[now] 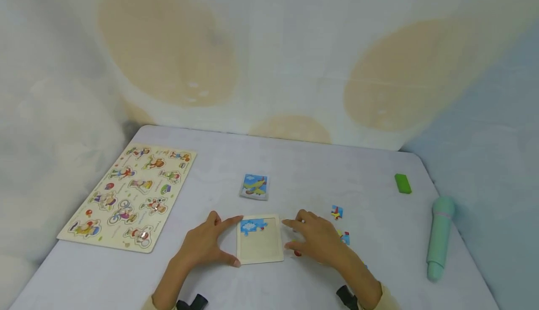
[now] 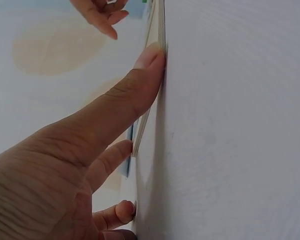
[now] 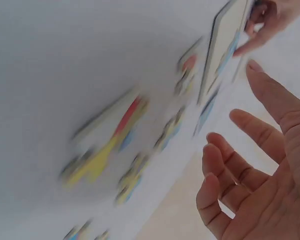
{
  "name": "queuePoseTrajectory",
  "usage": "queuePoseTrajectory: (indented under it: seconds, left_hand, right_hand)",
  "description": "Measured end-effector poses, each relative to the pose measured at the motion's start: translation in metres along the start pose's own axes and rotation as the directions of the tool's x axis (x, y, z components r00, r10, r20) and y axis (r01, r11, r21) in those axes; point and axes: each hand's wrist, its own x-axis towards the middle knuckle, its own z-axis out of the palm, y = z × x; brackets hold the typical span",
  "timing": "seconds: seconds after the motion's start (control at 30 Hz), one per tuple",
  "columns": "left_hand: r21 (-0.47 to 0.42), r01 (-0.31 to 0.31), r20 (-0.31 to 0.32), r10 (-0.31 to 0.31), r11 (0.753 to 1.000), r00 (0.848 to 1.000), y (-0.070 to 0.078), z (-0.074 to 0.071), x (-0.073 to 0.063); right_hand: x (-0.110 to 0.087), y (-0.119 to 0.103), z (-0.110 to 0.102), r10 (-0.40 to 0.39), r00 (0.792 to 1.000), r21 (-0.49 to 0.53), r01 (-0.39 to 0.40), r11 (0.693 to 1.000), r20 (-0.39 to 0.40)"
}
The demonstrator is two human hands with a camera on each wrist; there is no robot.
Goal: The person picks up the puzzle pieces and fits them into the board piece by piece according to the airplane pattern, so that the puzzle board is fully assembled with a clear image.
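A pale puzzle tray (image 1: 263,248) lies on the table with blue cloud-patterned jigsaw pieces (image 1: 251,226) joined in its upper left corner. My left hand (image 1: 206,239) spreads thumb and index finger along the tray's left edge, one tip near each corner. In the left wrist view, the thumb (image 2: 125,92) presses against the tray's edge. My right hand (image 1: 317,237) hovers just right of the tray, thumb and index finger apart. The right wrist view shows its fingers (image 3: 255,132) loosely bent, with nothing held. Loose puzzle pieces (image 1: 337,212) lie beyond and partly under that hand.
Behind the tray lies a small airplane picture puzzle (image 1: 255,186). A large board of cartoon figures (image 1: 130,193) covers the left side. On the right are a green block (image 1: 403,183) and a mint-green cylindrical object (image 1: 440,239). Fabric walls rise behind the table (image 1: 303,169).
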Motion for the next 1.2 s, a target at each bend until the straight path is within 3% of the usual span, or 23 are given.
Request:
queuePoseTrajectory:
  seconds: [0.1,0.17,0.3,0.43,0.6,0.77,0.9,1.2]
  left_hand:
    - [0.005,-0.001,-0.003,0.001,1.0,1.0,0.0,0.001,0.0]
    - [0.007,-0.002,-0.006,0.002,1.0,1.0,-0.001,0.002,0.0]
    - [0.01,-0.005,-0.008,0.005,1.0,1.0,-0.002,0.004,0.0]
    - [0.008,-0.007,-0.011,0.007,1.0,1.0,-0.001,0.003,0.001]
    - [0.008,-0.003,-0.012,0.003,1.0,1.0,0.0,0.002,0.001]
    - [0.016,-0.003,-0.01,0.004,1.0,1.0,0.0,0.003,0.001]
    - [0.014,-0.002,-0.008,0.002,1.0,1.0,-0.001,0.003,0.001]
    - [0.01,0.021,0.006,-0.021,1.0,1.0,-0.001,0.004,0.002]
  right_hand:
    - [-0.011,0.019,-0.005,0.073,0.997,0.097,-0.072,0.993,-0.006]
    - [-0.019,0.031,-0.008,0.114,0.993,0.215,-0.11,0.97,-0.007]
    - [-0.033,0.054,-0.009,0.192,0.981,0.453,-0.173,0.875,0.003]
    - [-0.043,0.074,-0.009,0.251,0.968,0.55,-0.209,0.809,-0.002]
    - [-0.048,0.092,-0.01,0.308,0.951,0.557,-0.252,0.791,-0.007]
    - [-0.048,0.108,-0.007,0.362,0.931,0.522,-0.294,0.801,-0.032]
    - [-0.046,0.12,-0.002,0.377,0.923,0.501,-0.29,0.815,-0.079]
    - [-0.04,0.129,0.006,0.404,0.908,0.511,-0.297,0.806,-0.11]
